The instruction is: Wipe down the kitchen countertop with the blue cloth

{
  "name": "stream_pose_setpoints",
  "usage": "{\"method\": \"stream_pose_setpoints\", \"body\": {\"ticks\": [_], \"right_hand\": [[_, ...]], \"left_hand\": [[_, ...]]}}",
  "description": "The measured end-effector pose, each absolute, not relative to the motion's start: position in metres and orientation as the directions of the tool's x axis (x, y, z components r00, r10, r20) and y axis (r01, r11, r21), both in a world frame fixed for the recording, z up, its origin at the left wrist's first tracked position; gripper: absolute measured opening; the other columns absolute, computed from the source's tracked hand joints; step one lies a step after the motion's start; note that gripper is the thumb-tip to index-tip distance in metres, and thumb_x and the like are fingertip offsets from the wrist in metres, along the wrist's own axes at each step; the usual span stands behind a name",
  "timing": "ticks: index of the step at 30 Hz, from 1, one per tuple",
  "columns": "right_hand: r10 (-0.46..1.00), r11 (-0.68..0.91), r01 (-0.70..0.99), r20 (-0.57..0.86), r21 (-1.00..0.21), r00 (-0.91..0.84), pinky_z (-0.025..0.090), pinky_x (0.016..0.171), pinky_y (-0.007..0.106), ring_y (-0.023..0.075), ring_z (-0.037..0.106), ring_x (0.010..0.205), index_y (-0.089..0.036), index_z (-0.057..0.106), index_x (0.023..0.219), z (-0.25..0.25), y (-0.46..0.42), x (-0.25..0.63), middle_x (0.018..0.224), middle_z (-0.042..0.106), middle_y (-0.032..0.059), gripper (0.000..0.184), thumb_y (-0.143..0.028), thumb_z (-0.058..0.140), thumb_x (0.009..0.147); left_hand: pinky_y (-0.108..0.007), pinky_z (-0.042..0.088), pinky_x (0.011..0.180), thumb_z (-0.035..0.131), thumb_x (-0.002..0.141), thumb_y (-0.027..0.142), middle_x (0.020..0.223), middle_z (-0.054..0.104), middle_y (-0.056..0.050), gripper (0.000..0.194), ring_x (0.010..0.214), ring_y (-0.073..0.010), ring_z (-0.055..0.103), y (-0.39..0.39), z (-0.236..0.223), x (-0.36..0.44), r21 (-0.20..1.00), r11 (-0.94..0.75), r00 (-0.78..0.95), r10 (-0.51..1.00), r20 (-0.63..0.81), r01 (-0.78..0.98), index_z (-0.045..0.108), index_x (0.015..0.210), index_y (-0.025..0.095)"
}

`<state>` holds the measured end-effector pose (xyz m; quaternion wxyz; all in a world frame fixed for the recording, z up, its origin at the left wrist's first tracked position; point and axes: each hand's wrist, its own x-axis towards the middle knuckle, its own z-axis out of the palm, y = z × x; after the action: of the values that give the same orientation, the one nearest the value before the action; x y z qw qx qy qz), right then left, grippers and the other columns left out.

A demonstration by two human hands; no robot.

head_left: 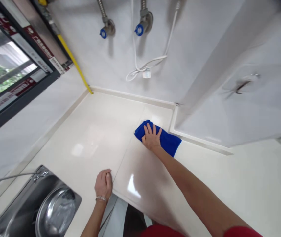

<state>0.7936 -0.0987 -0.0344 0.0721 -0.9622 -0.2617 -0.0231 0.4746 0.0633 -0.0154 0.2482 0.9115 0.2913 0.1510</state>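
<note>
My right hand (151, 137) lies flat with its fingers spread on a folded blue cloth (168, 141), pressing it onto the cream countertop (93, 131) near the back corner by the white wall step. My left hand (103, 184) rests on the counter's front edge with its fingers curled over the rim; a bracelet is on that wrist. Nothing shows inside the left hand.
A steel sink (14, 210) with a metal bowl (56, 212) in it sits at the lower left. Two blue-handled valves (120, 29) and a white cable (142, 69) hang on the back wall. A window (4, 62) is at left, a white cabinet (241, 105) at right.
</note>
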Motion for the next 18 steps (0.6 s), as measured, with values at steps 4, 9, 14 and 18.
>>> {"method": "stream_pose_setpoints", "body": {"ticks": [4,9,14,18], "right_hand": [[0.493,-0.855,0.503,0.105,-0.127,0.864,0.010,0.114,0.076,0.0419,0.017,0.149,-0.014,0.028,0.157,-0.036,-0.093,0.783,0.166,0.023,0.0101,0.066,-0.030,0.032,0.093],[0.561,-0.811,0.569,0.093,-0.134,0.822,0.009,0.117,0.073,0.0419,0.016,0.150,-0.013,0.029,0.156,-0.032,-0.081,0.735,0.166,0.021,0.0100,0.067,-0.031,0.035,0.092],[0.646,-0.736,0.653,0.103,-0.178,0.756,0.009,0.119,0.070,0.0391,0.016,0.151,-0.015,0.031,0.156,-0.029,-0.081,0.676,0.166,0.024,0.0077,0.066,-0.031,0.036,0.092],[0.642,-0.734,0.656,0.133,-0.179,0.755,0.011,0.119,0.070,0.0389,0.018,0.151,-0.014,0.034,0.155,-0.033,-0.081,0.631,0.165,0.026,0.0096,0.066,-0.030,0.037,0.091]], "left_hand": [[-0.038,0.049,0.096,0.035,0.098,0.034,0.104,0.069,-0.008,0.034,0.102,-0.0207,0.062,0.060,-0.013,0.473,0.535,-0.698,0.774,0.621,0.122,0.476,0.066,0.103,0.022],[-0.038,0.048,0.095,0.038,0.098,0.034,0.104,0.068,-0.007,0.030,0.102,-0.0209,0.060,0.057,-0.011,0.473,0.545,-0.690,0.774,0.623,0.113,0.476,0.066,0.103,0.022],[-0.038,0.048,0.093,0.038,0.098,0.033,0.104,0.068,-0.007,0.029,0.100,-0.0210,0.060,0.052,-0.012,0.472,0.547,-0.693,0.769,0.625,0.133,0.469,0.065,0.101,0.023],[-0.038,0.048,0.092,0.038,0.099,0.031,0.102,0.067,-0.007,0.028,0.099,-0.0205,0.060,0.050,-0.017,0.469,0.552,-0.699,0.764,0.624,0.161,0.455,0.065,0.101,0.023]]}}
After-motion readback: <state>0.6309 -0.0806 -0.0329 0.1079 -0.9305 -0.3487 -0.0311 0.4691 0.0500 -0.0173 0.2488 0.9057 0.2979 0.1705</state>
